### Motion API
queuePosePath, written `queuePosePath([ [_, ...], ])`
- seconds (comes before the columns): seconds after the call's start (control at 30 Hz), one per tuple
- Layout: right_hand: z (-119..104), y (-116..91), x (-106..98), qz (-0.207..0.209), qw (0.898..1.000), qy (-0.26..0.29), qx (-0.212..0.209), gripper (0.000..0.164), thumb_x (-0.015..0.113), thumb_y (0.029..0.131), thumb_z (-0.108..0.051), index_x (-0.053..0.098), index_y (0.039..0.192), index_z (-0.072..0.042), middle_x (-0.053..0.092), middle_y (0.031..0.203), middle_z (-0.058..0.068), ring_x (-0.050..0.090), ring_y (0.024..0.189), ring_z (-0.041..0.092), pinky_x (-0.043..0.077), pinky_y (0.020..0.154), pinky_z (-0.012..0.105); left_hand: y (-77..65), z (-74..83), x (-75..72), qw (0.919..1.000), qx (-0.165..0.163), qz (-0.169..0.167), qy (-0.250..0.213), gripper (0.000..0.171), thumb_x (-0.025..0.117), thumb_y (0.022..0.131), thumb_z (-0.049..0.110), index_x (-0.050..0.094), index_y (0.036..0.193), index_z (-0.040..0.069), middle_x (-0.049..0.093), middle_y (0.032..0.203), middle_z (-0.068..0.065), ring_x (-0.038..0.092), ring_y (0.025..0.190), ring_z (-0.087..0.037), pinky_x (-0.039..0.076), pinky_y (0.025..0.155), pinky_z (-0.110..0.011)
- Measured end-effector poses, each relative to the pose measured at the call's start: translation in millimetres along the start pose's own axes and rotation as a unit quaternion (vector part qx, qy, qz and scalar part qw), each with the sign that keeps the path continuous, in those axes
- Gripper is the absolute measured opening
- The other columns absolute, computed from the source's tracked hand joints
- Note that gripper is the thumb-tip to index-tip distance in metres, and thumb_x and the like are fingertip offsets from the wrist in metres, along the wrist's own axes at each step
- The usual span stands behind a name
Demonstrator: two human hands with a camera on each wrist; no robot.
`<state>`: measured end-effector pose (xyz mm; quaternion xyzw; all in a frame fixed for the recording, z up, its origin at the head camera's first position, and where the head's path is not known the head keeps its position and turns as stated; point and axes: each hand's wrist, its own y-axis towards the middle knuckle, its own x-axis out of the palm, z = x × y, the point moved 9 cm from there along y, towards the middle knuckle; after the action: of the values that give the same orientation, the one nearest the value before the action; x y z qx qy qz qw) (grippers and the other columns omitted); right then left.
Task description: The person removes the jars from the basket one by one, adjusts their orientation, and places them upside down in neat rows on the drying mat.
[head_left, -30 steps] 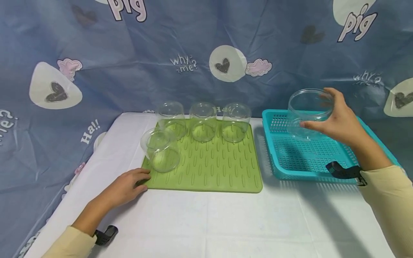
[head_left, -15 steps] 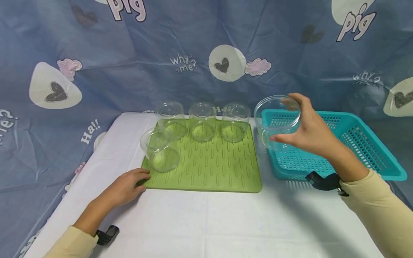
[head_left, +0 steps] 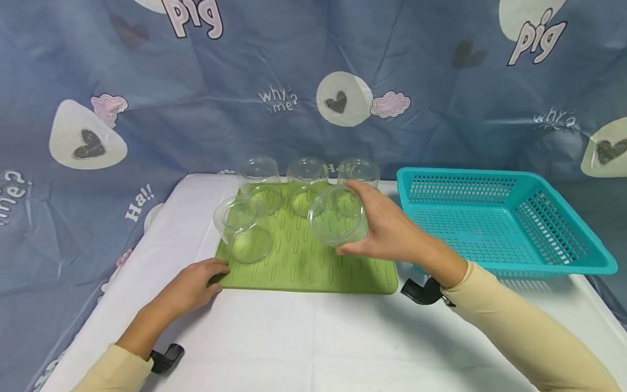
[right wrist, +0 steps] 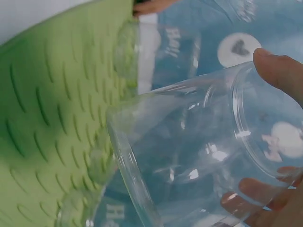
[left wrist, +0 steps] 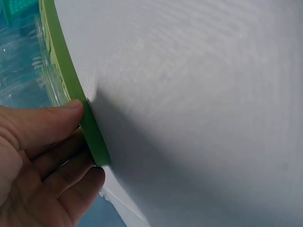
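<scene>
My right hand (head_left: 387, 226) grips a clear jar (head_left: 338, 218) by its side, thumb toward me and fingers behind. In the right wrist view this jar (right wrist: 180, 137) is tilted above the ridged green drying mat (head_left: 313, 267). Three other clear jars stand along the mat's back edge: a left one (head_left: 259, 174), a middle one (head_left: 307, 179) and a right one (head_left: 360, 166), which the held jar partly covers. Another clear jar (head_left: 247, 234) sits at the mat's left side. My left hand (head_left: 193, 286) holds the mat's front left corner between thumb and fingers, plain in the left wrist view.
A turquoise perforated basket (head_left: 490, 267) stands right of the mat on the white tablecloth (head_left: 274, 343). Behind the table hangs a blue printed cloth (head_left: 206, 130). Each wrist carries a black camera mount, such as the right one (head_left: 422, 292).
My right hand has carried the clear jar leftward from above the turquoise basket to above the green drying mat, tipping it on the way. My left hand stays at the mat's corner.
</scene>
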<state>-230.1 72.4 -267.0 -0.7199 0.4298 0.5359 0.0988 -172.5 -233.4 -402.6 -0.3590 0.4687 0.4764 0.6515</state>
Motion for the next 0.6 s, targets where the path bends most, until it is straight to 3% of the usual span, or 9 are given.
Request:
queuePosePath([
  [0.2, -6, 2, 20, -0.028, 1.000, -0.005, -0.005, 0.118, 0.091, 0.064, -0.048, 0.025, 0.155, -0.010, 0.042, 0.154, 0.011, 0.045, 0.140, 0.030, 0.041, 0.113, 0.056, 0.0, 1.2, 0.9, 1.0000, 0.003, -0.001, -0.001, 0.033, 0.072, 0.083, 0.000, 0.068, 0.116, -0.003, 0.065, 0.127, -0.024, 0.059, 0.121, -0.045, 0.048, 0.103, -0.058],
  [0.6, 2, -2, 20, -0.030, 0.999, 0.008, 0.009, 0.118, 0.090, 0.065, -0.048, 0.024, 0.156, -0.013, 0.040, 0.156, 0.010, 0.044, 0.141, 0.031, 0.041, 0.113, 0.056, -1.2, -1.4, 3.0, 0.9998, -0.004, -0.009, -0.019, 0.036, 0.073, 0.084, 0.003, 0.067, 0.119, -0.004, 0.062, 0.131, -0.025, 0.057, 0.123, -0.047, 0.047, 0.104, -0.059],
])
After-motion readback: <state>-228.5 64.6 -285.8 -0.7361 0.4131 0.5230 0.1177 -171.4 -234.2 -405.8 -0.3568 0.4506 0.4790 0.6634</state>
